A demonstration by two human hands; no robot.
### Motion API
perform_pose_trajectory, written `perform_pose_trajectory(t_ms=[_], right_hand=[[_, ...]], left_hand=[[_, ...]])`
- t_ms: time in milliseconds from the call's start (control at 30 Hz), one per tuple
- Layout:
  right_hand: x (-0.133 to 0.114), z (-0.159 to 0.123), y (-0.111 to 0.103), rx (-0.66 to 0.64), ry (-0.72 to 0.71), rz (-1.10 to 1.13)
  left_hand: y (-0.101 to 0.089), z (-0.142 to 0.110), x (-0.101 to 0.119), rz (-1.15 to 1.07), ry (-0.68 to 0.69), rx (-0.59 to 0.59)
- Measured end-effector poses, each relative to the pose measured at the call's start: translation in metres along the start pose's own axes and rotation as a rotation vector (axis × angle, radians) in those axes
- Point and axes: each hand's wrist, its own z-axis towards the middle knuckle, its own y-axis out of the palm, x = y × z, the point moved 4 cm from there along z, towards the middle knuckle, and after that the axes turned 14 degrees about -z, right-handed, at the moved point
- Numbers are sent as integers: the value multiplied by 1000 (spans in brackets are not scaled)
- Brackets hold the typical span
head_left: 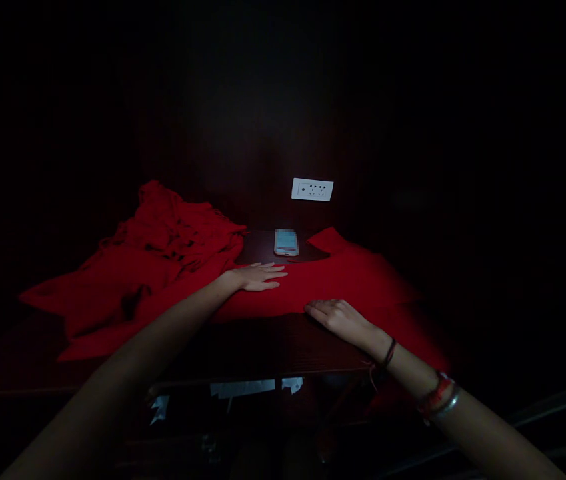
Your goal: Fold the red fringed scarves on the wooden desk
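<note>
Red cloth (pixel 293 287), soft fabric, spread across dark wooden table (pixel 257 347), crumpled at left. Left hand (pixel 260 277) flat on it, open, fingers extended. Right hand (pixel 335 317) at near edge, fingers partly curled; grip unclear.

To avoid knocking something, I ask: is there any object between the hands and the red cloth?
Nothing visible. The left hand lies on the red cloth, the right hand at its near edge; the phone lies beyond.

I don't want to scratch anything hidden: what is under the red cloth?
The red cloth lies on the dark tabletop, which shows along its near edge. Whatever else may be beneath it is covered and cannot be seen. The left hand is spread on top.
</note>
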Motion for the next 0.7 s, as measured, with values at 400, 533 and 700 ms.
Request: perform_pose_trajectory(t_ms=[400,533,700], right_hand=[[-6,-8,2,-40,24,-25],[-6,-8,2,-64,28,-25],[-7,0,-5,-69,115,-87]], left_hand=[[21,30,42,-20,123,26],[20,31,24,-26,50,42],[3,25,-11,43,-84,237]])
